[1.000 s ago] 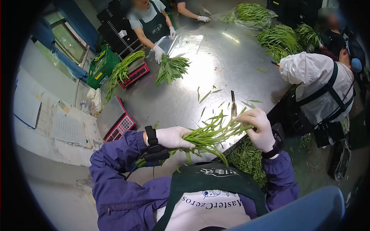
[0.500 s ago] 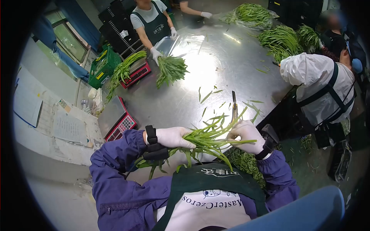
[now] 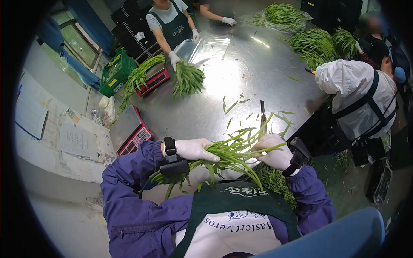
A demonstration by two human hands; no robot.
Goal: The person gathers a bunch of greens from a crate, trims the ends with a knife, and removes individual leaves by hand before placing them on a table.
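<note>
My left hand (image 3: 195, 150) is wrapped round a loose bunch of long-stemmed leafy greens (image 3: 234, 151), with the leaves hanging below my left wrist. Facing it at the stem ends, my right hand (image 3: 274, 152) has its fingers curled in, and stems run between and across them. Both hands wear white gloves. A utility knife (image 3: 263, 116) with a dark blade points away from me just beyond my right fingers; whether that hand also grips its lower end is hidden. Cut leaf pieces (image 3: 231, 106) lie on the metal table (image 3: 254, 81).
Red scales (image 3: 140, 136) stand at the left, another beyond bearing greens. Across the table, a co-worker's gloved hand (image 3: 174, 59) holds a bunch. Piles of greens (image 3: 313, 45) lie at far right. A person in white (image 3: 365, 94) stands right. More greens (image 3: 275, 182) lie below my right hand.
The stems by my right hand have swung, one tip now pointing higher across the glove. My left hand keeps its grip. The co-worker's bunch across the table has shifted slightly left.
</note>
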